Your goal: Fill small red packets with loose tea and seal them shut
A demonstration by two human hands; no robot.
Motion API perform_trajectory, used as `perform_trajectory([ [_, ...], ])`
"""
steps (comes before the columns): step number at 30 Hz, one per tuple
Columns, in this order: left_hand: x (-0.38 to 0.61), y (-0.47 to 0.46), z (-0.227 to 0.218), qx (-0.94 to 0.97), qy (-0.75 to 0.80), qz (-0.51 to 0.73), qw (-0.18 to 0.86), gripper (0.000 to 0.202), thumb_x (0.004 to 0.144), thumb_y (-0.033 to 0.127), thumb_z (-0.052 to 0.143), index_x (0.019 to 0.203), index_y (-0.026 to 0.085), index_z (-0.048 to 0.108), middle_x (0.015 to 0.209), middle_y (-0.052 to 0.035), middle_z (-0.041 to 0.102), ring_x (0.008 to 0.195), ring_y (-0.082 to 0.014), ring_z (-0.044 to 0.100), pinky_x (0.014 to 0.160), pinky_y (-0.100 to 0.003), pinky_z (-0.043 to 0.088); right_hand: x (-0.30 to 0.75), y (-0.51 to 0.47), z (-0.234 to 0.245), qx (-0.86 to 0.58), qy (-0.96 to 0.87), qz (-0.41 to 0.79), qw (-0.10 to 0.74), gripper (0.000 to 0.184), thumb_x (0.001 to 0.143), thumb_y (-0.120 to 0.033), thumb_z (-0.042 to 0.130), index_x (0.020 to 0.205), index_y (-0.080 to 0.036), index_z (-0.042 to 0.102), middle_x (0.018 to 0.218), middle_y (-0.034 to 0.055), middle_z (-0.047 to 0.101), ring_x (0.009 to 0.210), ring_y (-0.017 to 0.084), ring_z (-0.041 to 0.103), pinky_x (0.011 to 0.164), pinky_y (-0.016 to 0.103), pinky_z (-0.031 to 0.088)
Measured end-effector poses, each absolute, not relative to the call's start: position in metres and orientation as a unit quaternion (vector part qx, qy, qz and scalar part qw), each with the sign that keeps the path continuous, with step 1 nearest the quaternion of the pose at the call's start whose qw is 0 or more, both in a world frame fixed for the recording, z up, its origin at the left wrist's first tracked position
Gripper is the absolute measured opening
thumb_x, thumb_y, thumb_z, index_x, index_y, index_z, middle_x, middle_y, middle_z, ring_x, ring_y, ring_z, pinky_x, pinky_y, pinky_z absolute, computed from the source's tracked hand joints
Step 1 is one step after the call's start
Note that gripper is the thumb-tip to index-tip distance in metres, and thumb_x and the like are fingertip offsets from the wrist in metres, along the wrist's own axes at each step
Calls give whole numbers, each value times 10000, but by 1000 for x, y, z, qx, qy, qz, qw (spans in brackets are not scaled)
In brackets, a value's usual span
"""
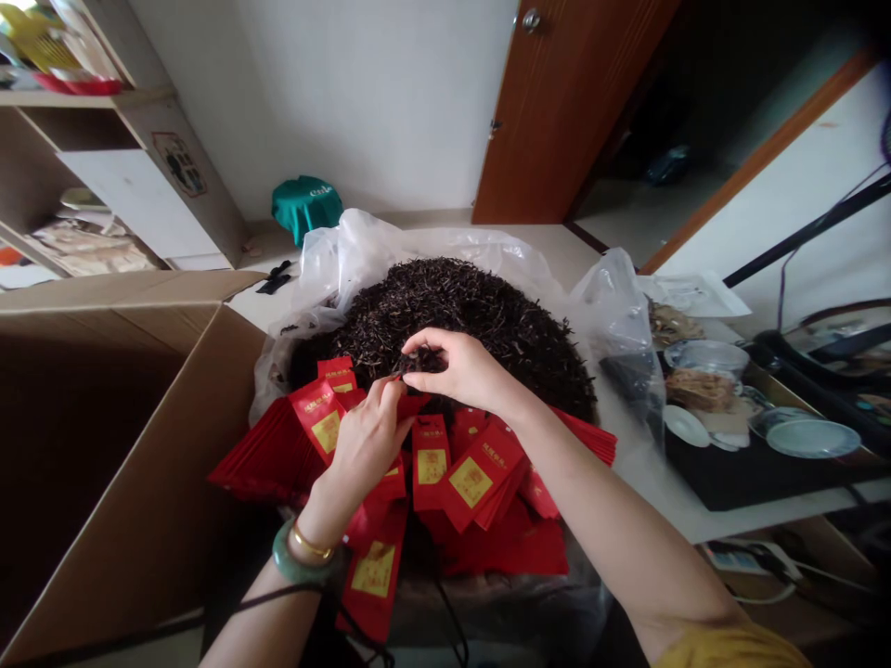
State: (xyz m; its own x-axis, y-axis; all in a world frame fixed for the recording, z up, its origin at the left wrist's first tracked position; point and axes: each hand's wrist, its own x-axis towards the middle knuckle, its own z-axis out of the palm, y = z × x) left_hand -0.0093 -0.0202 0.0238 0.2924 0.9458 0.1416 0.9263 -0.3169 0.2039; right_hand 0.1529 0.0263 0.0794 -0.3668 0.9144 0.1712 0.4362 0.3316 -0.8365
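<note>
A large heap of dark, twisted dried tea leaves (480, 301) lies in a clear plastic bag (358, 246) in front of me. My right hand (459, 366) curls its fingers round a small clump of the leaves just above the heap. Right beside it, my left hand (372, 427) is closed, with the red edge of a packet at its fingertips; most of that packet is hidden behind the hand. Red tea packets with yellow labels surround my hands, among them a loose packet (432, 461), a tilted one (316, 417) and a small pile (484, 473).
An open cardboard box (209, 399) stands at the left. To the right, a table holds a clear plastic tub (706, 357), a glass lid (813, 438) and a black mat (724, 487). A green-covered bin (306, 206) stands by the wall, near a brown door (557, 111).
</note>
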Motion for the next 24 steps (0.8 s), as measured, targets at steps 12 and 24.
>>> perform_trajectory([
  [12, -11, -19, 16, 810, 559, 175, 28, 364, 819, 211, 636, 1116, 181, 427, 1125, -113, 615, 792, -224, 692, 550, -282, 522, 148, 10, 83, -483, -786, 277, 268, 341, 752, -18, 582, 1014, -202, 700, 1002, 24, 734, 943, 183, 687, 881, 325, 535],
  [24, -14, -19, 7, 807, 536, 249, 11, 369, 812, 202, 648, 1093, 190, 408, 1175, -129, 589, 803, -211, 692, 554, -278, 536, 153, 5, 83, -472, -813, 185, 288, 320, 871, -60, 453, 1071, -168, 678, 998, 66, 702, 908, 179, 612, 872, 343, 501],
])
